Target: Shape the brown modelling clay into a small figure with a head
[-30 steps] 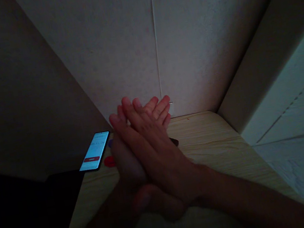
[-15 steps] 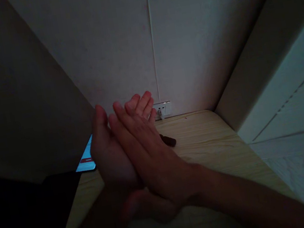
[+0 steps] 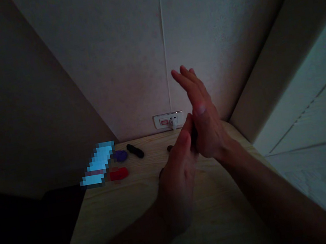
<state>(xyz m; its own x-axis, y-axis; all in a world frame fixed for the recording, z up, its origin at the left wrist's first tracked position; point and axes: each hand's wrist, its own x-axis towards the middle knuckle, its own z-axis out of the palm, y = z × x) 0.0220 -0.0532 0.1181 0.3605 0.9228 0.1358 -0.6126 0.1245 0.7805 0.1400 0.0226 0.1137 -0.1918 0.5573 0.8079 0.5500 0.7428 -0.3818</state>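
My left hand [image 3: 177, 178] and my right hand [image 3: 208, 120] are raised over the table, palms facing and lower parts close together. The fingers of my right hand stretch upward, higher than those of my left, which point up and away. A dark patch shows between the palms; whether it is a small lump or shadow I cannot tell. Behind my left hand a small dark piece [image 3: 170, 148] peeks out. Further left lie a black elongated piece [image 3: 135, 150], a purple-blue round piece [image 3: 121, 155] and a red block-like piece [image 3: 119, 174].
A lit screen [image 3: 98, 164], pixelated, stands out at the table's left edge. The pale wood-grain table [image 3: 128, 211] meets a wall with a socket plate [image 3: 158, 122] and a plug in it. A light panel [image 3: 312, 101] rises on the right.
Both hands have moved right and turned more upright, the right now higher than the left. The red, purple-blue and black pieces at the left have come into view.
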